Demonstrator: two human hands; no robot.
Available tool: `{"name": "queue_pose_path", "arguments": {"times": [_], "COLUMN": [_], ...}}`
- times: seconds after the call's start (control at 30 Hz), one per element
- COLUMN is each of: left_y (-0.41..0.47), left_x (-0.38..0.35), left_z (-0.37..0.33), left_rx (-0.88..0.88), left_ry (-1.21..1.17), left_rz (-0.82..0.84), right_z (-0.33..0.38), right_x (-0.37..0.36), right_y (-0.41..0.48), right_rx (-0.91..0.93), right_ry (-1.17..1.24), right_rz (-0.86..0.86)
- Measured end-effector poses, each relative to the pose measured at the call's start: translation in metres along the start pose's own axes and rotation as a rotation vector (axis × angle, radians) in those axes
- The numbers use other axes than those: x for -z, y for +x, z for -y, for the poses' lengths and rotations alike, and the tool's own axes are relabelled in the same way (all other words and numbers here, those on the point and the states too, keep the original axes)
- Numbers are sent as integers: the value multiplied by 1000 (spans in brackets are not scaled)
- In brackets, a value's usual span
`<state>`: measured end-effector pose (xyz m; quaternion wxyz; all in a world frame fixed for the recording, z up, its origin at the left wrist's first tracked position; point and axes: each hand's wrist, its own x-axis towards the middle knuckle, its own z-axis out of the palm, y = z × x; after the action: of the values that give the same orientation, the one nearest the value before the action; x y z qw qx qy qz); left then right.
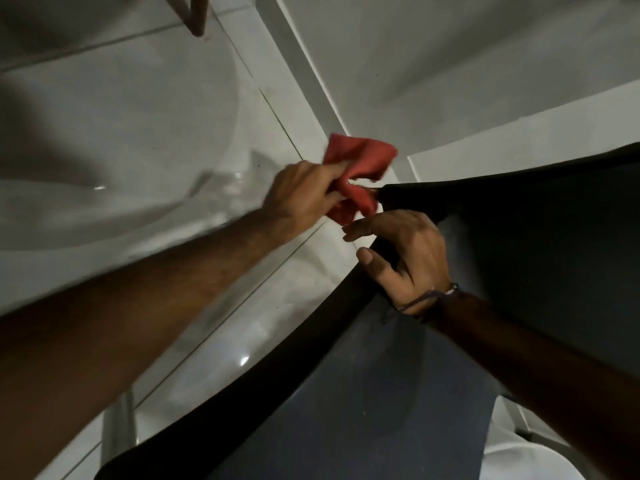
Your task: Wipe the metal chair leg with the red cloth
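Observation:
My left hand (298, 195) is closed around a crumpled red cloth (360, 168), which is pressed against the front corner of a dark chair (519, 237). My right hand (405, 258) rests on the chair's edge just below that corner, fingers curled over the rim, with a cord bracelet at the wrist. One metal chair leg (119, 424) shows at the lower left, blurred, beneath the seat (363, 410). The leg under the cloth is hidden by cloth and seat.
White floor tiles (138, 116) fill the left side. A white wall and baseboard (304, 84) run along the top right. A brown wooden furniture leg (197, 15) stands at the top. Something white (530, 459) sits at the bottom right.

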<state>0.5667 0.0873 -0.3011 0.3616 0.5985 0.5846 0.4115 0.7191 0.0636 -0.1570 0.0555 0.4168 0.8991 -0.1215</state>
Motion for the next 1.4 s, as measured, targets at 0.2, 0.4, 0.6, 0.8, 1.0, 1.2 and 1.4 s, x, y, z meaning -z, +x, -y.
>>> {"name": "queue_pose_path", "arguments": {"times": [0.2, 0.4, 0.6, 0.8, 1.0, 1.2, 1.4], "left_y": [38, 49, 57, 54, 71, 70, 61], "left_x": [-41, -43, -37, -54, -79, -104, -142], "left_z": [5, 36, 45, 39, 49, 101, 146], "left_rx": [-97, -353, -520, -441, -443, -273, -452], "left_ry": [-44, 62, 139, 134, 118, 53, 202], "left_rz": [-11, 86, 153, 63, 48, 136, -177], "right_z": [-11, -16, -14, -13, -15, -14, -13], "right_x": [-9, -13, -10, -12, -13, -12, -10], "right_y": [0, -1, 2, -1, -2, 0, 3], "right_rx": [55, 82, 83, 59, 96, 97, 80], "right_ry": [56, 94, 145, 169, 202, 243, 246], "right_rz": [-59, -126, -163, -181, -209, -212, -203]}}
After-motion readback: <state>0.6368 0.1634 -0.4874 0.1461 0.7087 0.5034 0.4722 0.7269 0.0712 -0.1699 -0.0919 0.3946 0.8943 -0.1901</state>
